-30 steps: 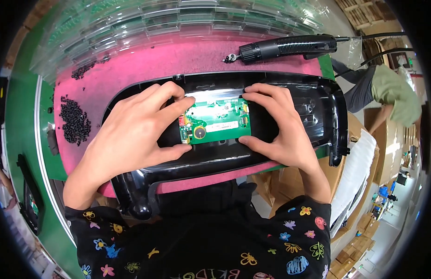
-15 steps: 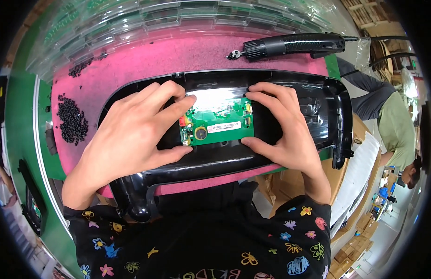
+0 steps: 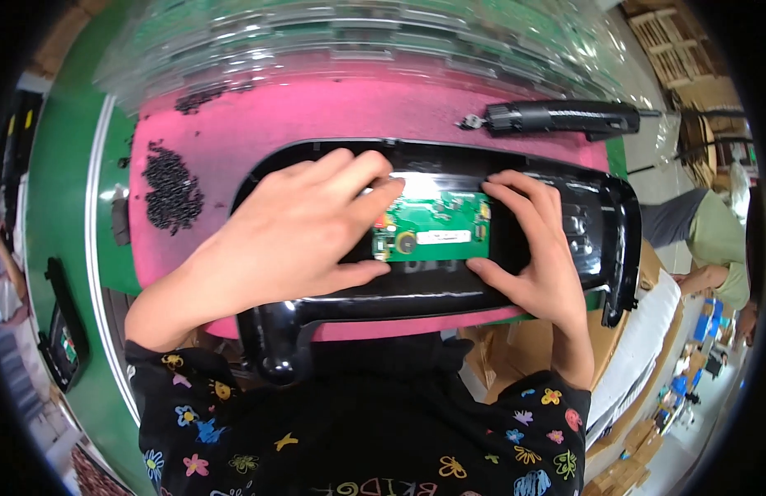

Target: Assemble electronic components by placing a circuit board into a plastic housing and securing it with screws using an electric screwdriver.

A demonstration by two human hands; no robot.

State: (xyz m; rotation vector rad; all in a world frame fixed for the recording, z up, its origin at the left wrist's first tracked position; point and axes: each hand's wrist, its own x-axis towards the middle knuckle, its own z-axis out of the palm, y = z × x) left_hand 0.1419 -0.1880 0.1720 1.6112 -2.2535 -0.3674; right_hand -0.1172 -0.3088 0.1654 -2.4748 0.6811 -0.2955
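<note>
A green circuit board point(image 3: 436, 221) with a round dark component and a white label lies level inside a black plastic housing point(image 3: 374, 299). A bright, shiny panel shows along its far edge. My left hand point(image 3: 308, 223) grips the board's left end, thumb at the near corner and fingers at the far one. At the opposite end, my right hand point(image 3: 544, 252) holds it the same way, thumb near and fingers far. What lies under the board is hidden.
A pink mat point(image 3: 317, 107) covers the green bench, with a pile of small black screws point(image 3: 172, 188) at left. A black electric screwdriver point(image 3: 556, 119) lies at the far right. Clear plastic trays point(image 3: 358, 50) line the back. Another person point(image 3: 718, 240) is at right.
The whole view has shifted, so bench, housing and hands appear farther right. Both hands keep their hold on the board, which shows no clear movement within the housing.
</note>
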